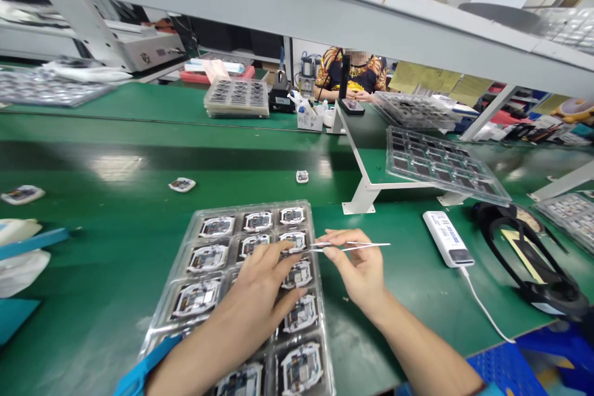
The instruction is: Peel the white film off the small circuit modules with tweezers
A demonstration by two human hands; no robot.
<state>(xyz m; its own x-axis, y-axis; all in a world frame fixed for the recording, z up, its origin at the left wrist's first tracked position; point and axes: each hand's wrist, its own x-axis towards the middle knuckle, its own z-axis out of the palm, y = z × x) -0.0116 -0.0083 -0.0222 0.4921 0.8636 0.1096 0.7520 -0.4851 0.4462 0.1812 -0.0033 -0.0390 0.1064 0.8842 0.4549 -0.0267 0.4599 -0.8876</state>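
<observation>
My left hand (260,284) lies spread over a clear plastic tray (250,213), its fingertips on the square white-framed electronic modules (257,221) in the tray's pockets. My right hand (359,269) sits just right of the tray and pinches a pair of thin steel tweezers (357,245). The tweezers point sideways, with one end reaching over a module (293,240) near the tray's right column. My left hand hides several pockets, and the tray's near end runs out of the picture.
Loose modules (182,184) lie on the green mat beyond the tray. To the right are a white power bank (448,238) with a white cable and a black frame (529,260). A raised black shelf holds a clear tray (440,164). A person (352,71) sits across the bench.
</observation>
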